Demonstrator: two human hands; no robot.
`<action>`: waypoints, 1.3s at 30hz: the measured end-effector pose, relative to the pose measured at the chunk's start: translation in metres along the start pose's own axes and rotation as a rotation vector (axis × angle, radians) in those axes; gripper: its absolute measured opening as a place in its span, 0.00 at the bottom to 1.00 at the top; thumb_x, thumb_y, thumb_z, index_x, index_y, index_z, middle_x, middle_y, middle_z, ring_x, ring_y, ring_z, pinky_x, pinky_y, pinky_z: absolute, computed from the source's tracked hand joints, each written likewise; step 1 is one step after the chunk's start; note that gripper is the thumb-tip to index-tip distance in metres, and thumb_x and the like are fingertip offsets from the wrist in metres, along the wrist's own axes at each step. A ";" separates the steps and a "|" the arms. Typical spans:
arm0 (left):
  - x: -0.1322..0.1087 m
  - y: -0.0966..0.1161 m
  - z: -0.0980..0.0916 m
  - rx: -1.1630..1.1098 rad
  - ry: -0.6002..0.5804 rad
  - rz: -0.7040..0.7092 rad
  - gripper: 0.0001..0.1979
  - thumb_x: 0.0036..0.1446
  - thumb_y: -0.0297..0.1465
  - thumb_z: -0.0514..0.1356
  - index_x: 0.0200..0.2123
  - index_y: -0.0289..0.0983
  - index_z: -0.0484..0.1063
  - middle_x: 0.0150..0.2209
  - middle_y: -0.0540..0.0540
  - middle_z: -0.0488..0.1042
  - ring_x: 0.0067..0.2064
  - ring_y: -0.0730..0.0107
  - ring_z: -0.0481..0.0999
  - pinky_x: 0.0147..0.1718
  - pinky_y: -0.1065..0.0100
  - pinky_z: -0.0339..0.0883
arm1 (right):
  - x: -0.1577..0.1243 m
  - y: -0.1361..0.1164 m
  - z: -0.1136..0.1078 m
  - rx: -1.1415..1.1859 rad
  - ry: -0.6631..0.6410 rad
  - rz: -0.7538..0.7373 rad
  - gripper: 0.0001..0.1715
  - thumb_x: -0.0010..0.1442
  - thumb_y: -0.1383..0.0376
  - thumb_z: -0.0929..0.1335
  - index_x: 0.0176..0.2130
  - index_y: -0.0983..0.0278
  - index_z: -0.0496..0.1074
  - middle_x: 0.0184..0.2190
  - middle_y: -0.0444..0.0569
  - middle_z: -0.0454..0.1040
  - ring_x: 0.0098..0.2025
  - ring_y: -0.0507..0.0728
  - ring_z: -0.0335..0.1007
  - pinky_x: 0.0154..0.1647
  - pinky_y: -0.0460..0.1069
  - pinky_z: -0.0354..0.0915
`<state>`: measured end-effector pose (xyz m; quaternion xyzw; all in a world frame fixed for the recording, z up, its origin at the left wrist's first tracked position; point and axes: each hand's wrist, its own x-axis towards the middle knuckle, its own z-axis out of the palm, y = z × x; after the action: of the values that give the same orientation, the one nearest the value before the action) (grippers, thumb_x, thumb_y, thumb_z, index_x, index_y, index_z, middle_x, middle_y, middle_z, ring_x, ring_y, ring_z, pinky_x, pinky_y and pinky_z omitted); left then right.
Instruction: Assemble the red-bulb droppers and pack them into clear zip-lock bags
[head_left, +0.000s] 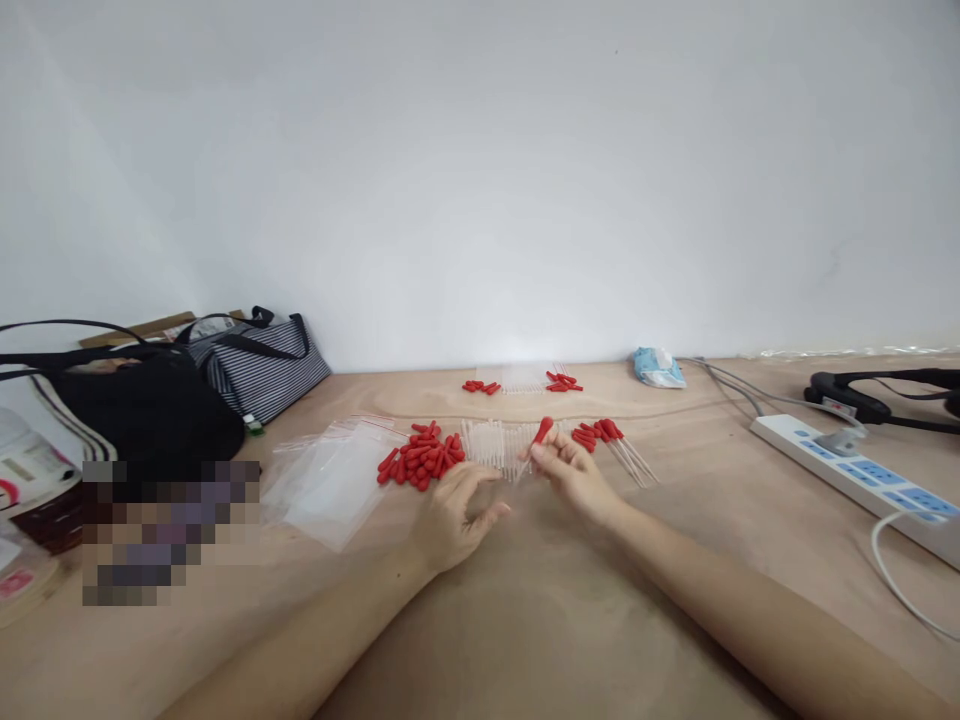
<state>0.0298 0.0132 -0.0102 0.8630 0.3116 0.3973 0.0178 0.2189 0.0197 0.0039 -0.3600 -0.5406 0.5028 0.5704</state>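
Observation:
My right hand (571, 470) pinches a dropper with a red rubber bulb (543, 430) and a clear tube that points down to the left. My left hand (454, 515) is just beside it, fingers curled and apart, holding nothing that I can see. A heap of loose red bulbs (420, 460) lies left of the hands. Behind the hands lies a row of clear tubes (491, 443). Several finished droppers with red bulbs (611, 440) lie to the right.
Clear zip bags (330, 480) are stacked on the left. A black bag (142, 410) and a striped bag (255, 365) stand at the far left. More bulbs and tubes (525, 380) lie near the wall. A white power strip (855, 475) and cables run along the right.

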 end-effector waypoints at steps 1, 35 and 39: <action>0.001 -0.004 -0.003 0.065 0.011 -0.003 0.09 0.54 0.33 0.56 0.39 0.37 0.66 0.38 0.44 0.72 0.44 0.62 0.68 0.44 0.61 0.61 | 0.007 -0.004 -0.010 -0.053 0.072 0.001 0.15 0.47 0.55 0.67 0.28 0.63 0.63 0.24 0.43 0.69 0.23 0.49 0.60 0.27 0.45 0.57; 0.063 -0.041 -0.002 0.520 -0.194 -0.554 0.07 0.44 0.34 0.58 0.28 0.39 0.70 0.45 0.40 0.68 0.49 0.51 0.61 0.46 0.49 0.48 | 0.019 0.002 -0.072 -1.448 0.051 0.207 0.20 0.51 0.58 0.64 0.14 0.63 0.68 0.19 0.51 0.71 0.26 0.56 0.67 0.26 0.48 0.55; 0.079 -0.050 0.005 0.493 -0.308 -0.661 0.08 0.44 0.35 0.57 0.25 0.38 0.70 0.31 0.41 0.74 0.43 0.50 0.66 0.44 0.49 0.50 | 0.021 0.005 -0.075 -1.412 0.044 0.205 0.19 0.50 0.60 0.64 0.13 0.63 0.69 0.17 0.49 0.69 0.24 0.55 0.66 0.27 0.48 0.56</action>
<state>0.0457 0.0980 0.0254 0.7444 0.6503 0.1507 -0.0162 0.2892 0.0511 -0.0071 -0.7027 -0.6887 0.0763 0.1617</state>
